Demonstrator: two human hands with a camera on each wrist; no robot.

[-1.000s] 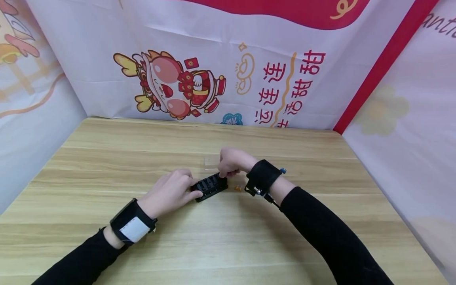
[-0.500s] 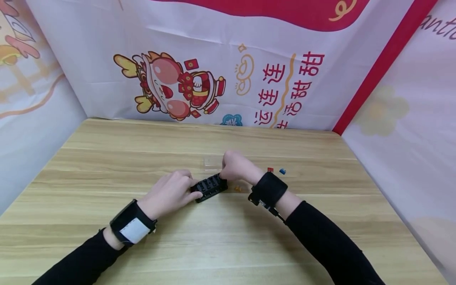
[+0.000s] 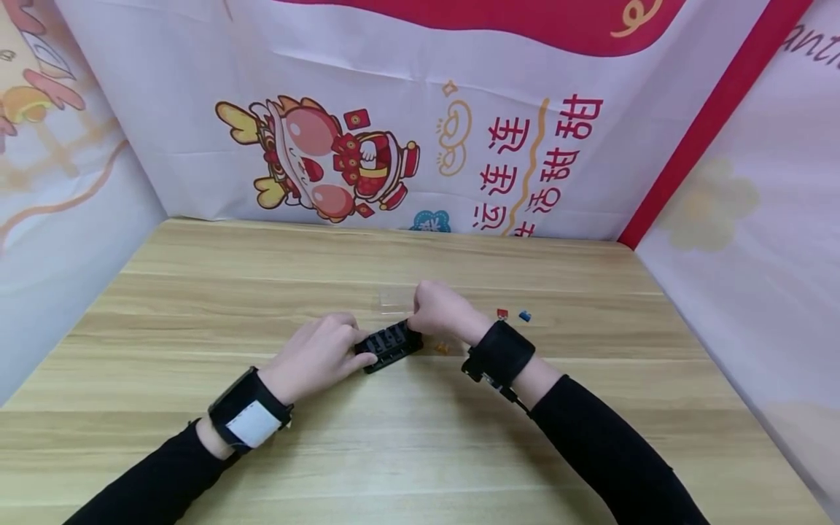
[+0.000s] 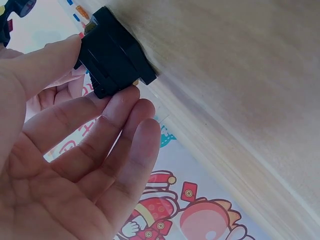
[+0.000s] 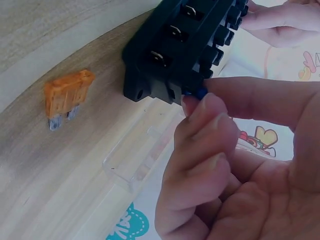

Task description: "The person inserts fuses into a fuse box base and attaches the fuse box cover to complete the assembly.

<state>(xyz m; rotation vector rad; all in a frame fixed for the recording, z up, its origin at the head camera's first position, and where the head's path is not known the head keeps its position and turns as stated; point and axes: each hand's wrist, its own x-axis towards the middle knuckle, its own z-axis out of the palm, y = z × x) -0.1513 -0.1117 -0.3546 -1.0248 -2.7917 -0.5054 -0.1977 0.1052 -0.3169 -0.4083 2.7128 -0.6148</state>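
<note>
A black blade fuse box (image 3: 394,343) lies slantwise on the table between both hands, its slots and metal terminals facing up. My left hand (image 3: 319,353) grips its left end between thumb and fingers. At the other end, my right hand (image 3: 442,312) pinches a small blue fuse (image 5: 199,93) against the box. Fingers cover most of that fuse, so how deep it sits cannot be told. Beside the box lies an orange blade fuse (image 5: 68,95), its metal prongs showing in the right wrist view.
A clear plastic cover (image 3: 394,299) lies just behind the box. Farther right, past the right hand, are a small red fuse (image 3: 502,314) and a loose blue fuse (image 3: 525,316). Printed cloth (image 3: 367,65) hangs along the table's back edge.
The right wrist has dropped slightly nearer and to the right, uncovering the red and blue fuses, while its fingertips stay at the box's end. My left hand keeps its hold.
</note>
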